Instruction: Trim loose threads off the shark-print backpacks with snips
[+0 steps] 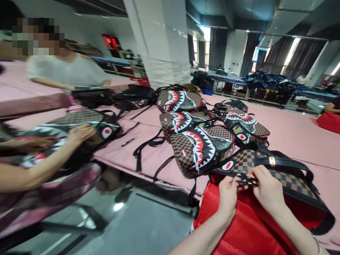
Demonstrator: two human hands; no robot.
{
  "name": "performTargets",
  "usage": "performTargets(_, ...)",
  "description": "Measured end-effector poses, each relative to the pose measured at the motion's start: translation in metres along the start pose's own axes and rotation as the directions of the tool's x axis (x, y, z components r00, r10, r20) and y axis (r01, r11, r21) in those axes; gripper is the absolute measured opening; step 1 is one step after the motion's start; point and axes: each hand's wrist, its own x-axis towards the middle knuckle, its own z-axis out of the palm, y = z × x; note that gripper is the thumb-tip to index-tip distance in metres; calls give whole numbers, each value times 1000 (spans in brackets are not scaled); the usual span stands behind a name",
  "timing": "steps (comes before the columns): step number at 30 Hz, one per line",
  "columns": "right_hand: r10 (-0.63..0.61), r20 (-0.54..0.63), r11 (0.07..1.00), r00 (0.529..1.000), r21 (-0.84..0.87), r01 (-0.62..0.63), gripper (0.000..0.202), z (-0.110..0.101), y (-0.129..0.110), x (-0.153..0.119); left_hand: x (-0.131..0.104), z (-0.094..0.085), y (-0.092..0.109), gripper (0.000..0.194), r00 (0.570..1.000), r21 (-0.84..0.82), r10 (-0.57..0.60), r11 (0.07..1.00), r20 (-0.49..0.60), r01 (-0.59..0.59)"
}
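A broad white pillar (pixel 159 39) is rising behind a long table covered in pink cloth (pixel 289 145). Tall dark grey curtains (pixel 219 49) are hanging beside bright, narrow windows (pixel 206 33). Below them, a heaped pile of dark blue fabric pieces (pixel 273 83) is covering part of a farther table. Upper left, a person in a white top (pixel 69 72) is facing the pink surface; behind, a bright red panel (pixel 110 41) is showing.

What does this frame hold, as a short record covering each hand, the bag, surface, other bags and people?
left hand: pinching a small black piece
right hand: pinching the same piece from the other side
bag: open bag, red lining, brown-checked panel
surface: pink table
other bags: several shark-mouth bags, left of and beyond the open one
people: at left, co-worker's hands on another bag
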Motion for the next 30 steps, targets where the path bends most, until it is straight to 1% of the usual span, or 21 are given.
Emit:
performTargets(2,-43,-36,997,998,-70,40,17,5,3,-3,0,1,-2,32,1000,-2,4,1000,-9,-4)
performTargets(3,-55,-41,997,998,-62,52,17,7,5,-3,0,2,-2,34,1000,-10,4,1000,-15,-4)
performTargets(4,-65,-30,998,997,-10,65,17,7,5,-3,1,1,-3,35,1000,-23,3,1000,-20,-3)
performTargets(5,-75,-3,994,997,84,75,15,7,6,-3,2,1,-3,37,1000,-33,-1,999,-24,0)
performTargets(7,-75,80,940,994,338,44,11,2,5,-2,4,-1,-3,39,1000,-41,-15,999,-25,14)
performTargets(9,-7,157,816,988,572,-85,14,-8,3,-2,5,-3,-1,40,999,-35,-32,999,-26,31)
performTargets(11,83,242,608,967,756,-242,21,-20,3,-2,6,-5,2,39,998,-30,-48,998,-40,47)
performTargets(12,85,279,486,957,826,-284,25,-26,4,-3,7,-5,3,38,997,-33,-58,998,-52,56)
performTargets(13,39,302,376,953,879,-294,30,-32,7,-4,8,-6,3,37,996,-37,-69,997,-63,67)
performTargets(14,-40,303,300,952,912,-278,37,-37,10,-6,9,-6,4,36,994,-42,-80,996,-73,77)
performTargets(15,-119,286,274,951,930,-245,43,-41,13,-7,10,-6,5,35,993,-45,-90,995,-80,87)
performTargets(16,-158,261,307,952,930,-204,47,-44,17,-8,11,-6,5,35,992,-45,-99,994,-81,96)
performTargets(17,-146,234,388,961,907,-162,47,-46,19,-9,12,-6,6,36,991,-44,-108,994,-78,105)
performTargets(18,-89,195,497,977,859,-126,41,-47,21,-10,12,-6,6,37,991,-42,-115,993,-73,112)
performTargets(20,71,62,708,996,700,-94,18,-42,22,-11,12,-5,6,38,990,-38,-123,992,-72,121)
performTargets(21,123,-8,779,992,620,-92,14,-38,21,-11,11,-4,6,38,989,-36,-125,992,-74,122)
performTargets(22,142,-61,826,988,558,-84,20,-33,19,-11,10,-4,6,39,989,-33,-125,992,-75,123)
performTargets(23,141,-92,854,986,514,-74,25,-27,17,-10,10,-3,6,39,990,-32,-123,992,-76,121)
performTargets(25,127,-108,888,986,455,-65,28,-18,11,-7,8,-1,7,39,991,-30,-107,994,-74,105)
performTargets(27,120,-86,916,989,393,-77,27,-12,4,-3,5,-1,8,41,995,-21,-83,996,-63,82)
performTargets(30,124,-10,953,992,280,-116,26,-10,-5,4,3,-2,9,44,997,7,-59,998,-42,59)
